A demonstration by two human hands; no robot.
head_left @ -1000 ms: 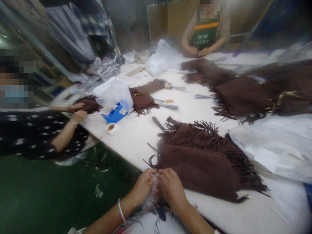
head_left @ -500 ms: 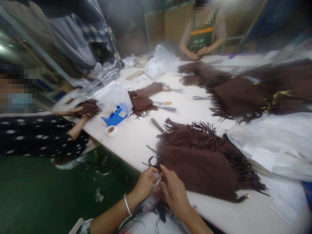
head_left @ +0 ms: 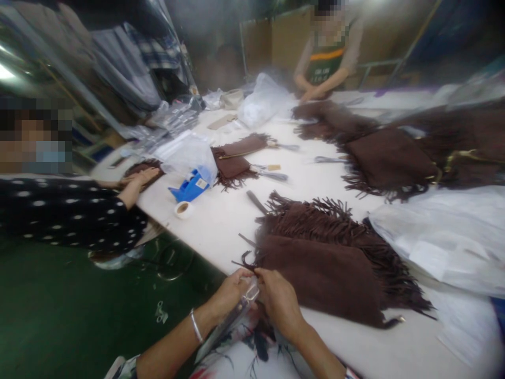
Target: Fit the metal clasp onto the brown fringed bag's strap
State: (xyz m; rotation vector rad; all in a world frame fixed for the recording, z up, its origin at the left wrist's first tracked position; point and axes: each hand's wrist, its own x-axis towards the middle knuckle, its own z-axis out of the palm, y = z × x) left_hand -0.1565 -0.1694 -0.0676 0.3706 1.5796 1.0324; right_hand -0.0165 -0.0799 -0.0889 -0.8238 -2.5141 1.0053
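Brown fringed bag (head_left: 315,279) lies flat on the near part of the worktop (head_left: 205,231), its left corner at both hands. Left hand (head_left: 232,295): fingers closed on a clear-wrapped strip (head_left: 246,299) with a metal-looking fitting. Right hand (head_left: 278,302): fingers bent at that corner, though I cannot tell what they grip. White plastic (head_left: 453,247) lies right of the bag. Farther left sit a white roll (head_left: 188,211) and a blue dispenser (head_left: 191,185). More brown fringed bags (head_left: 390,155) lie far right; beyond stands a person in a green apron (head_left: 325,66)
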